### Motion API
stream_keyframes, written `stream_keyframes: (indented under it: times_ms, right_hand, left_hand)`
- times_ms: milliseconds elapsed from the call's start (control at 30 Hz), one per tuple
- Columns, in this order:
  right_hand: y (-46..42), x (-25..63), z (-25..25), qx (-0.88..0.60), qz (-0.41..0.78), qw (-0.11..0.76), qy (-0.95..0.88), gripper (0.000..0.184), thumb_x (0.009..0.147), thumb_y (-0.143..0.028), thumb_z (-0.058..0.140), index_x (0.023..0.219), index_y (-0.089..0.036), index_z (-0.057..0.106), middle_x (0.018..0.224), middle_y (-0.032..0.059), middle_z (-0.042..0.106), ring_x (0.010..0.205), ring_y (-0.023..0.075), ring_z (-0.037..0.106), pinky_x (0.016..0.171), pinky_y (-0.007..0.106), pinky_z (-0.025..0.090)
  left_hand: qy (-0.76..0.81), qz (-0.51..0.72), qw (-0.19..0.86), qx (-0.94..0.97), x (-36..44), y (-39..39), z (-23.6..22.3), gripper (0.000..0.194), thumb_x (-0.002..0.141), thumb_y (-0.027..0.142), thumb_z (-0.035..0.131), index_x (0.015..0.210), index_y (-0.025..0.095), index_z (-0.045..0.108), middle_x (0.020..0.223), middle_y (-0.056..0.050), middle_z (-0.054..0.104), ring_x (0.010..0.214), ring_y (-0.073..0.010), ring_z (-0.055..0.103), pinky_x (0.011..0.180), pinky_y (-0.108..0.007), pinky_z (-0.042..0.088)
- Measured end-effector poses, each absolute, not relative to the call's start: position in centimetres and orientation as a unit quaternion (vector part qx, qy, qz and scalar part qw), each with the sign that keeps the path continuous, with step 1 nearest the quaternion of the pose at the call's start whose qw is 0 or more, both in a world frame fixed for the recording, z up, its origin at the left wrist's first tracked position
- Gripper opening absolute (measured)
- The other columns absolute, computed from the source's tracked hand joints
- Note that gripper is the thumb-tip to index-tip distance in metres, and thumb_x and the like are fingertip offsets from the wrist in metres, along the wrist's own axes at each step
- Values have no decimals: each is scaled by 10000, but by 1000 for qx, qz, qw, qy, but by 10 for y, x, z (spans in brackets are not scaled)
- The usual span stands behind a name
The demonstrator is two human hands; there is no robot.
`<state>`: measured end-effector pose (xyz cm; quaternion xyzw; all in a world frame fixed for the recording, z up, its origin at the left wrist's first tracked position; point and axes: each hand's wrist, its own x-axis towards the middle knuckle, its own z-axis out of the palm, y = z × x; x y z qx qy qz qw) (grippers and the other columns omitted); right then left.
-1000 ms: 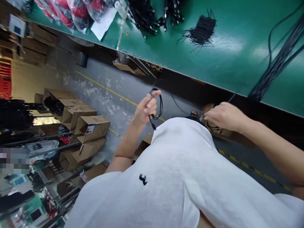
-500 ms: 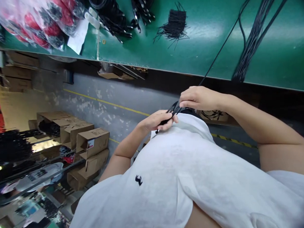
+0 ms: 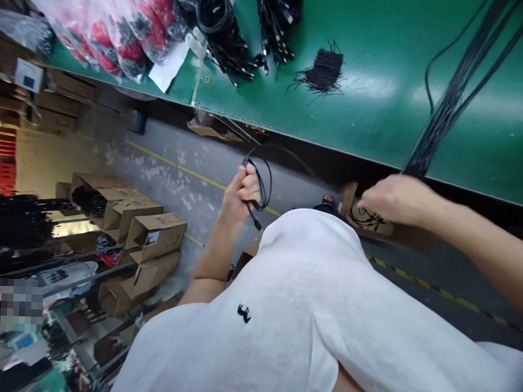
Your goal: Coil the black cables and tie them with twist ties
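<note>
My left hand (image 3: 241, 196) is raised in front of my body, fingers wrapped round a black cable (image 3: 268, 187) gathered in loose loops. A plug end of it dangles below the fingers. From the loops, a faint length of the same cable arcs across toward my right hand (image 3: 392, 198). That hand is smeared by motion, its fingers curled together near the table's front edge, where the cable appears to run into them. Just beyond it, a bundle of long straight black cables (image 3: 447, 114) lies on the green table (image 3: 377, 80).
On the table are a pile of short black ties (image 3: 323, 69), coiled cable bundles (image 3: 226, 34), another cable bundle (image 3: 278, 22) and clear bags of red and black items (image 3: 117, 34). Cardboard boxes (image 3: 157, 235) stand on the floor at left. An open box (image 3: 372, 223) sits beneath the table.
My left hand has risen and moved left, and the cable now hangs in open loops. My right hand has swung right, away from the left. The view has shifted somewhat.
</note>
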<state>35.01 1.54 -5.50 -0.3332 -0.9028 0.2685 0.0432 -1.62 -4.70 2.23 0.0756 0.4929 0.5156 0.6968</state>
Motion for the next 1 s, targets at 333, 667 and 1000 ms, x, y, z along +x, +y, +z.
stream_keyframes:
  times_ms: [333, 667, 1000]
  right_hand:
    - [23, 264, -14, -156, 348, 95, -920, 438, 1002, -471, 405, 793, -188, 665, 767, 60, 683, 690, 154, 570, 622, 271, 336]
    - [49, 286, -40, -258, 526, 56, -808, 460, 947, -547, 451, 831, -183, 706, 827, 34, 705, 735, 147, 596, 703, 267, 378]
    - [27, 361, -57, -385, 352, -7, -853, 355, 981, -369, 500, 1076, -143, 757, 1085, 157, 738, 940, 220, 665, 796, 321, 418]
  left_hand:
    - [411, 197, 840, 294, 38, -61, -7, 459, 816, 540, 713, 911, 93, 666, 627, -42, 662, 512, -105, 602, 521, -208, 477]
    - [377, 192, 876, 231, 23, -61, 10, 399, 837, 507, 691, 824, 109, 693, 387, 112, 279, 292, -23, 178, 308, -160, 198]
    - [495, 580, 637, 113, -45, -61, 43, 198, 1005, 281, 484, 1103, 213, 642, 501, 106, 450, 290, 11, 323, 311, -91, 218]
